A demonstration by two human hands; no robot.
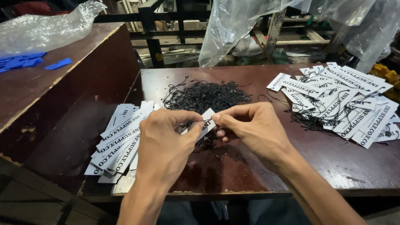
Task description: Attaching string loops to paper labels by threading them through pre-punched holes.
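Note:
My left hand (pixel 164 143) pinches a white paper tag (pixel 207 121) by its lower edge, just above the table. My right hand (pixel 252 127) meets it from the right, thumb and forefinger pressed on a thin black string (pixel 205 120) at the tag's top end. Behind both hands lies a tangled heap of black strings (pixel 206 96). A fanned stack of plain white tags (pixel 121 139) rests at the left by my left wrist. At the far right is a pile of white tags with strings attached (pixel 346 104).
The work goes on over a dark red-brown table (pixel 258 166). A raised wooden bench (pixel 50 96) at the left carries blue plastic pieces (pixel 58 63) and a clear plastic bag (pixel 46 29). More clear plastic sheeting (pixel 233 25) hangs behind the table.

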